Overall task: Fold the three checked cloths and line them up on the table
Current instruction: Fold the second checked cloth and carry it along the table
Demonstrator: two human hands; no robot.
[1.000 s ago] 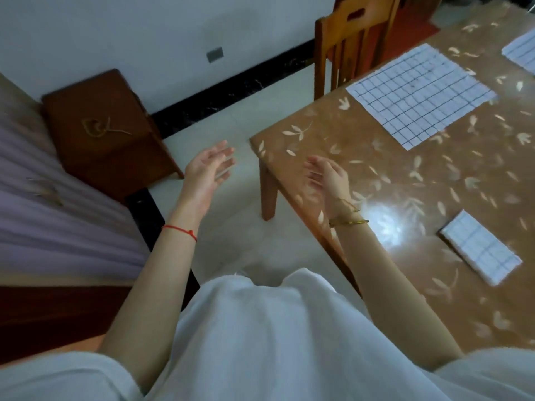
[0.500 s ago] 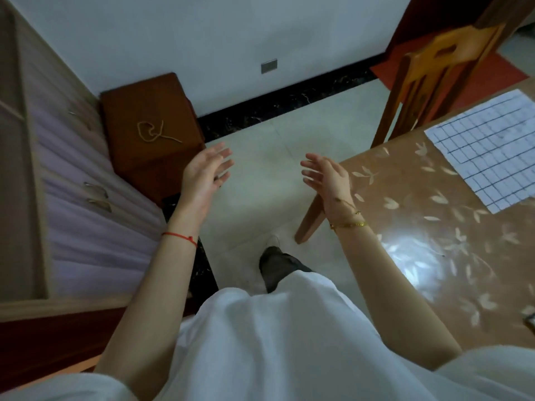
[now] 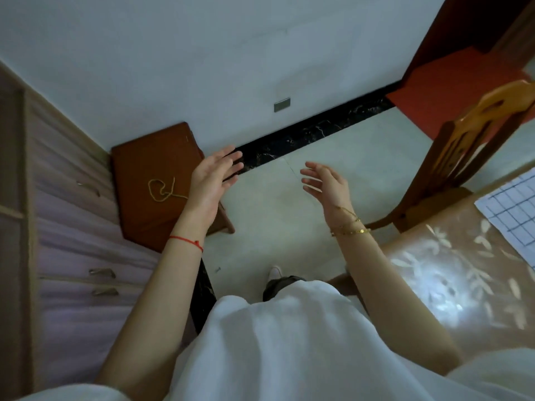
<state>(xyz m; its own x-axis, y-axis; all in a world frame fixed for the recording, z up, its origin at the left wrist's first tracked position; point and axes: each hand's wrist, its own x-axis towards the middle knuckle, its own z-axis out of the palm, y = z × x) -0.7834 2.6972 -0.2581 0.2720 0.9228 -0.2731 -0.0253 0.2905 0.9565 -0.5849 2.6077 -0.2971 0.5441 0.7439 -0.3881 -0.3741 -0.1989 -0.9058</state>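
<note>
White checked cloth (image 3: 512, 209) is being turned away from, delaying folding, with left hand (image 3: 212, 180) and right hand (image 3: 327, 186) being held spread, empty.

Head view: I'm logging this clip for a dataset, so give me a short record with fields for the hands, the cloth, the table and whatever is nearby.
left hand: open, fingers straight, holds nothing, raised over the floor
right hand: open, fingers relaxed, holds nothing, apart from the left
cloth: one in view, flat on the table, cut off by the frame edge
table: at the person's right, glossy leaf-patterned top
chair: wooden, at the table's far side
stool: brown, against the wall, a cord on it
drawers: at the left
</note>
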